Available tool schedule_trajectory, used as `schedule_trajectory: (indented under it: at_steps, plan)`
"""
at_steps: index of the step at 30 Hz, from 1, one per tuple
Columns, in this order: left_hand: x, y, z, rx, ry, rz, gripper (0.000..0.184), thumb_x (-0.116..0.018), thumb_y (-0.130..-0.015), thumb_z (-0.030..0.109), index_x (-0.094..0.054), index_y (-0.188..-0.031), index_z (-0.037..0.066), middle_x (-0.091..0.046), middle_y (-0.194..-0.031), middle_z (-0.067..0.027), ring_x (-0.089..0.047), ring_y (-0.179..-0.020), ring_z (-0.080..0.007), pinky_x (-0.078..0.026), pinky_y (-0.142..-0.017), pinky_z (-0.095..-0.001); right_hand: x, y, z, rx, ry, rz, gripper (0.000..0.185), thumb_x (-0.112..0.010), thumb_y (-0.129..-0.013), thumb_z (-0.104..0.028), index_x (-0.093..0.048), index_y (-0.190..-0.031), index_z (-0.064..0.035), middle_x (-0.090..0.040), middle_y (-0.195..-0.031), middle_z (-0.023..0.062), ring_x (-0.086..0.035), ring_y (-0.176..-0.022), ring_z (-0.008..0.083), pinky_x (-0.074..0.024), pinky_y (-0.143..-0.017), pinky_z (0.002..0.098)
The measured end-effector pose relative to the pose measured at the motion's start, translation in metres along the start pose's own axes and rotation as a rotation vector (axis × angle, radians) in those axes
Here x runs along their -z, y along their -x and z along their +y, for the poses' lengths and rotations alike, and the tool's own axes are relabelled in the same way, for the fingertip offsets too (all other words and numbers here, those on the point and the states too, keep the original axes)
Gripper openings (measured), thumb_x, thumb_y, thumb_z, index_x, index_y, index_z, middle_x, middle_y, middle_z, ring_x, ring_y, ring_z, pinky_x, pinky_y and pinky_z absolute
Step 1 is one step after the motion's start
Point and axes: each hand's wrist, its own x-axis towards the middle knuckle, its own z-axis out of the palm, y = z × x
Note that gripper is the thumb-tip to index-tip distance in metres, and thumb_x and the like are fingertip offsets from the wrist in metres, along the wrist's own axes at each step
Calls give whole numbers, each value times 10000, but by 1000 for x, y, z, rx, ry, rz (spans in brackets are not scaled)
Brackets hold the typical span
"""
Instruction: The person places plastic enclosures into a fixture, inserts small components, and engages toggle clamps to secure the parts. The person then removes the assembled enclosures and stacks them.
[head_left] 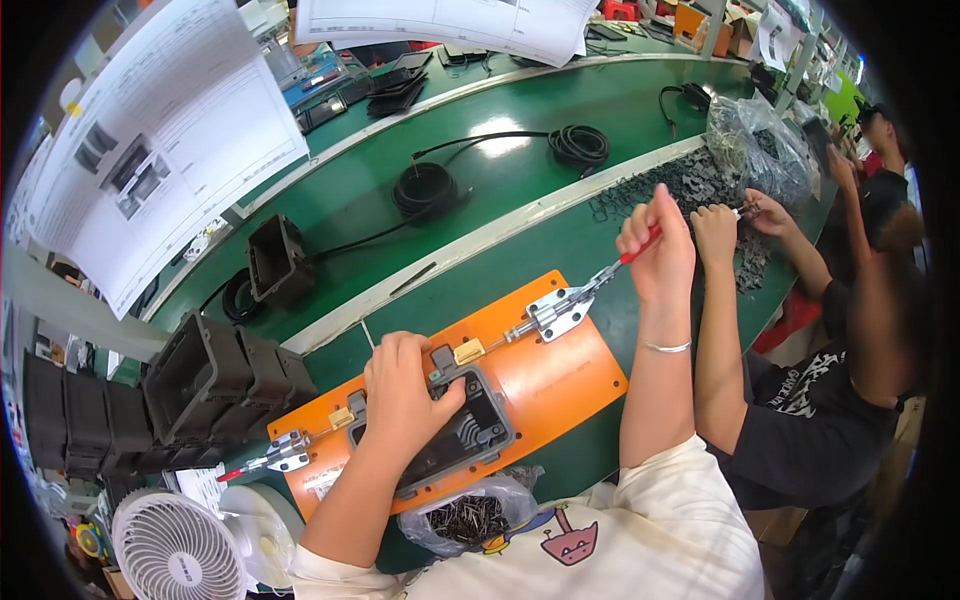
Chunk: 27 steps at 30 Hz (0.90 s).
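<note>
My right hand is closed around the red handle of a push-pull toggle clamp, which is bolted to an orange plate. The clamp's rod runs to a tan block at the end of a dark grey plastic housing. On the housing's far rim my left hand grips the wall, thumb over the opening, fingertips partly hidden. A second toggle clamp with a red handle and tan block sits at the plate's left end.
Below the plate lies a bag of screws. A white fan and stacked grey housings stand left. Coiled black cables lie beyond the ledge. A co-worker's hands work close on the right, beside a pile of small dark parts.
</note>
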Motion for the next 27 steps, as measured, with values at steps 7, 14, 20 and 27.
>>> schedule_trajectory:
  at_steps: [7,14,20,27]
  plan:
    - [-1,0,-1,0,26,-35,469,-783,-628,165,-543,-1014,51,-581,-999,-98,-559,-945,-290,-393,-846,-394,-69,44,30,314,1109,-622,342,-736,-796,-118,-434,-655,-44,-427,-564,53,-393,-491,121,-312,-454,294]
    - [5,-5,-1,69,168,-84,430,-790,-639,131,-548,-990,71,-581,-1028,-89,-553,-931,-284,-370,-859,-374,-52,28,3,41,582,-171,317,-665,-884,-134,-459,-645,-101,-450,-546,-62,-376,-471,19,-284,-447,196]
    - [7,-11,-10,240,566,-106,130,-681,-810,6,-582,-894,4,-580,-1047,-101,-573,-845,-173,-482,-673,-247,-22,4,-9,-34,206,-22,325,-545,-942,-184,-412,-658,-98,-418,-531,19,-415,-423,119,-364,-448,257]
    - [2,-13,-11,240,567,-65,84,-654,-823,-31,-590,-873,-11,-597,-986,-106,-597,-767,-147,-508,-659,-239,-22,4,-8,-23,205,-7,312,-540,-947,-181,-412,-675,-95,-408,-535,18,-405,-425,120,-357,-447,260]
